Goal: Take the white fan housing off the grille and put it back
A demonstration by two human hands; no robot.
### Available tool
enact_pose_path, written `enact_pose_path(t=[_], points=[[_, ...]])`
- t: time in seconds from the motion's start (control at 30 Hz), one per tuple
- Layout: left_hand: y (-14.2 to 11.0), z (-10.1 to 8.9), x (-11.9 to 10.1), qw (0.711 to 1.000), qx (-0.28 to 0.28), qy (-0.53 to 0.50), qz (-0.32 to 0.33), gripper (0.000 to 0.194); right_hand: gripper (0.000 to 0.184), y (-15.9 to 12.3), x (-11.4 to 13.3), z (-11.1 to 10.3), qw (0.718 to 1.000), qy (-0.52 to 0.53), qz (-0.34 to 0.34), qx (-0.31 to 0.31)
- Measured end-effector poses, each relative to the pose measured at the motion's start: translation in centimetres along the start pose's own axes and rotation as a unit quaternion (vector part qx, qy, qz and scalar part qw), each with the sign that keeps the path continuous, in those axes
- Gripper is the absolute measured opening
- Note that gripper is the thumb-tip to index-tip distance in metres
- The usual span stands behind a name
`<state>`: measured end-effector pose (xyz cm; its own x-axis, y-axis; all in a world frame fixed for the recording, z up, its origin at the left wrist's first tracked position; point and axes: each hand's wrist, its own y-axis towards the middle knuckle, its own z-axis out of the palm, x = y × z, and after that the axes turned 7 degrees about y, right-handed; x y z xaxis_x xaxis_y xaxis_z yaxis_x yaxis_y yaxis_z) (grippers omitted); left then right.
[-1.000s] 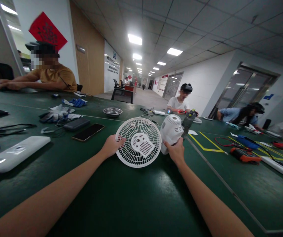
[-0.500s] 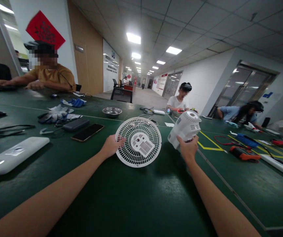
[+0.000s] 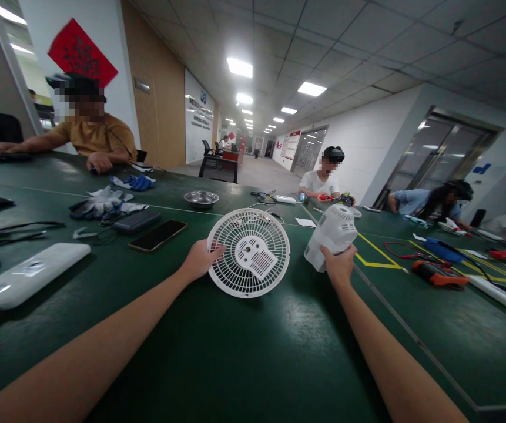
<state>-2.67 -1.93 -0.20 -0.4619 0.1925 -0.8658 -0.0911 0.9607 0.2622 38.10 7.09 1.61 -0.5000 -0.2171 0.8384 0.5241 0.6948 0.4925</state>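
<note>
My left hand grips the left rim of a round white fan grille, thumb on the near face. The grille is tilted towards me, with spokes and a slotted plate at its centre. To its right, my right hand is closed around the lower right side of a white plastic fan housing with vent slots near its top. Grille and housing are apart. The fingers behind each part are hidden.
A black phone, a dark power bank, work gloves and a steel bowl lie on the green table. An orange multimeter sits right. Several people work around the table.
My right hand has lowered the housing slightly and turned it more upright. The grille stays nearly still in my left hand. The person at left has moved a hand.
</note>
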Motion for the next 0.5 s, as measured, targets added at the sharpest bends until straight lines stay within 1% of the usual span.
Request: enact_pose_path(t=[0.1, 0.2, 0.3, 0.4, 0.5], points=[[-0.07, 0.0, -0.13, 1.0, -0.002, -0.007, -0.003, 0.038, 0.085, -0.02, 0.47, -0.12, 0.998, 0.041, -0.049, -0.023], [-0.14, -0.01, -0.27, 1.0, 0.004, -0.012, -0.004, 0.037, 0.083, 0.2, 0.87, -0.44, 0.995, 0.061, -0.072, -0.034], [-0.17, -0.03, -0.3, 1.0, 0.003, -0.01, -0.009, 0.035, 0.079, 0.45, 0.97, -0.76, 0.993, 0.066, -0.08, -0.048], [-0.19, -0.04, -0.27, 1.0, 0.004, -0.008, -0.012, 0.034, 0.078, 0.54, 0.89, -0.87, 0.992, 0.081, -0.074, -0.062], [-0.2, -0.01, -0.25, 1.0, 0.001, -0.002, -0.008, 0.034, 0.078, 0.49, 0.87, -0.83, 0.99, 0.103, -0.073, -0.056]])
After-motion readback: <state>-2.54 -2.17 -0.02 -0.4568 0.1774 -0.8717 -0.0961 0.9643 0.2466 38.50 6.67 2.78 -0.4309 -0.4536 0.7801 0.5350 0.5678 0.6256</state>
